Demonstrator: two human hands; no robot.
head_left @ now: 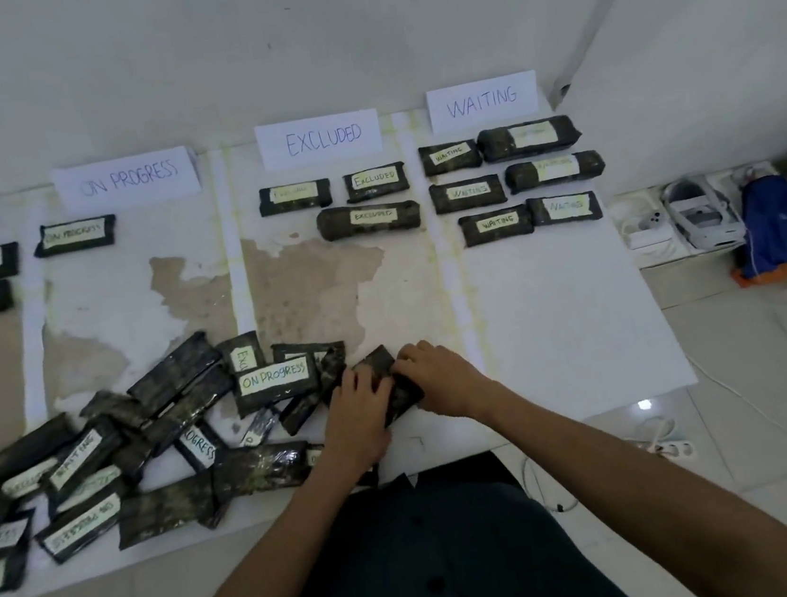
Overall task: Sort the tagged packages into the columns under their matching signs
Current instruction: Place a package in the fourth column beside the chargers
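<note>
Both hands meet on one black package (383, 365) low on the white sheet (558, 327), at 6 o'clock from the EXCLUDED sign (318, 139). Its long axis runs from 11 o'clock to 5 o'clock, with the far end pointing up the sheet. The wrap is dark and glossy, and I cannot see its tag from here. The left hand (358, 414) curls its fingers over the package's left side, and the right hand (443, 376) clamps bent fingertips on the right edge, so the package sits between them. The unsorted pile (149, 427) sprawls at 9 o'clock.
</note>
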